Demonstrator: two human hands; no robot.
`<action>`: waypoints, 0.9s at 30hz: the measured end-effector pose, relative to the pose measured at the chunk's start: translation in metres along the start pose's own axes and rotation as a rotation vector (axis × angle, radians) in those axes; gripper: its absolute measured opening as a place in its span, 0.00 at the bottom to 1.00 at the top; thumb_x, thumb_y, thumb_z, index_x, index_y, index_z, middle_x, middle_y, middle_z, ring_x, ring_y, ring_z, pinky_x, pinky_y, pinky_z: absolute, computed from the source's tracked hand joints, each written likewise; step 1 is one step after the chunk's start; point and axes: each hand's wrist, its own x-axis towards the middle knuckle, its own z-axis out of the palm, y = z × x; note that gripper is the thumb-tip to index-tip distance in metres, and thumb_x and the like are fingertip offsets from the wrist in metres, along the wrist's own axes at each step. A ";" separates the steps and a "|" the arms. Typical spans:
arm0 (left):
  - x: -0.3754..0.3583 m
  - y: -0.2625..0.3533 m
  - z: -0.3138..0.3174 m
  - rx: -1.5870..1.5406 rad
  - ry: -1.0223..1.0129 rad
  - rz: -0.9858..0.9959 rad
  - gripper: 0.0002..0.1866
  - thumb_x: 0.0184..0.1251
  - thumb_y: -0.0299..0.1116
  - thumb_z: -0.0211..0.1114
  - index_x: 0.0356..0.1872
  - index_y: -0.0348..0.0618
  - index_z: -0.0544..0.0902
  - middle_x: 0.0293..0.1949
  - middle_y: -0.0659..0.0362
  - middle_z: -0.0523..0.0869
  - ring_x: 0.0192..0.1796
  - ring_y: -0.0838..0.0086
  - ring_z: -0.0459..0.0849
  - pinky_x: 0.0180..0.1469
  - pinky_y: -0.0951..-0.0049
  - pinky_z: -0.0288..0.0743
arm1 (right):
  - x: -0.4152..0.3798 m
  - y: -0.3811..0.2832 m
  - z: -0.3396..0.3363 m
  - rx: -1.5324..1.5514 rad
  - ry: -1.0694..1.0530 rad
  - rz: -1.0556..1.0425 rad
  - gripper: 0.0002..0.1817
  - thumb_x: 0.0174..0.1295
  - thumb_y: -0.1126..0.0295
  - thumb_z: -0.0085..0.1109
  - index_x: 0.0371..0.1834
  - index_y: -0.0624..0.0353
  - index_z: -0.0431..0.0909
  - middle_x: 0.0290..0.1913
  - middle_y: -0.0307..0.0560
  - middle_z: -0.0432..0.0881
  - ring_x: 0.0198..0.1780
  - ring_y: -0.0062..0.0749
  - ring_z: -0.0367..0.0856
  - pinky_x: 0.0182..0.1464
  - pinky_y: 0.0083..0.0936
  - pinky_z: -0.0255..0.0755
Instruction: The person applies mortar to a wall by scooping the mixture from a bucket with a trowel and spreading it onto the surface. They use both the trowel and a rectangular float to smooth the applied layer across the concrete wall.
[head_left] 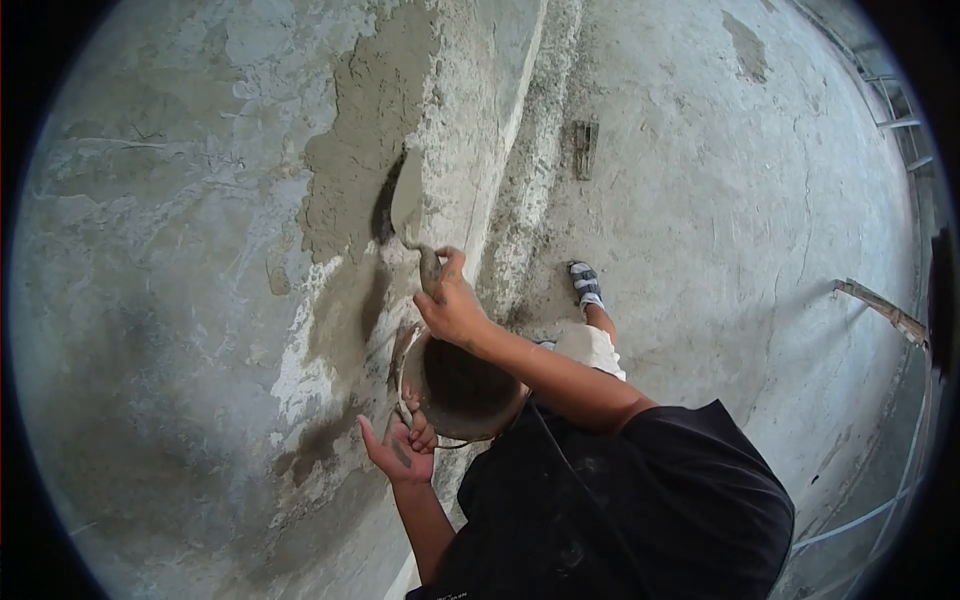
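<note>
My right hand (455,305) is closed around the handle of a trowel (408,200). The trowel's blade, grey with mortar, is up against the wall at the edge of a darker, wet-looking plaster patch (370,120). Below it, my left hand (405,448) is palm up with the thumb out, its fingers curled over the near rim of a round bucket (470,390). A grey smear marks the palm. The bucket's inside is dark, so its contents are hard to make out. My right forearm passes over part of the bucket.
The rough wall (180,250) fills the left side, with debris along its base. On the concrete floor (700,220) lies a small slatted object (585,150). A sandalled foot (585,283) stands near the wall. A wooden piece (882,311) juts in at the right.
</note>
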 end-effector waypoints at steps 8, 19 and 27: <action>0.002 0.000 0.011 0.015 -0.015 -0.034 0.47 0.62 0.77 0.39 0.52 0.34 0.72 0.21 0.63 0.64 0.18 0.80 0.55 0.21 0.79 0.49 | -0.007 0.002 -0.003 -0.050 -0.044 -0.295 0.35 0.58 0.74 0.57 0.64 0.71 0.46 0.47 0.71 0.69 0.46 0.64 0.79 0.49 0.45 0.72; 0.022 -0.005 0.050 0.047 -0.234 -0.045 0.48 0.66 0.75 0.36 0.53 0.31 0.74 0.20 0.64 0.61 0.18 0.81 0.56 0.22 0.79 0.51 | -0.065 0.011 -0.232 -0.479 -0.758 0.148 0.28 0.54 0.70 0.63 0.60 0.60 0.67 0.44 0.56 0.79 0.49 0.40 0.79 0.49 0.34 0.72; 0.016 0.004 0.104 0.122 -0.197 0.041 0.50 0.63 0.76 0.41 0.55 0.28 0.72 0.22 0.65 0.62 0.20 0.81 0.55 0.24 0.79 0.48 | -0.052 -0.052 -0.255 -0.572 -0.765 -0.086 0.27 0.50 0.70 0.62 0.57 0.57 0.73 0.42 0.55 0.82 0.39 0.45 0.82 0.40 0.37 0.76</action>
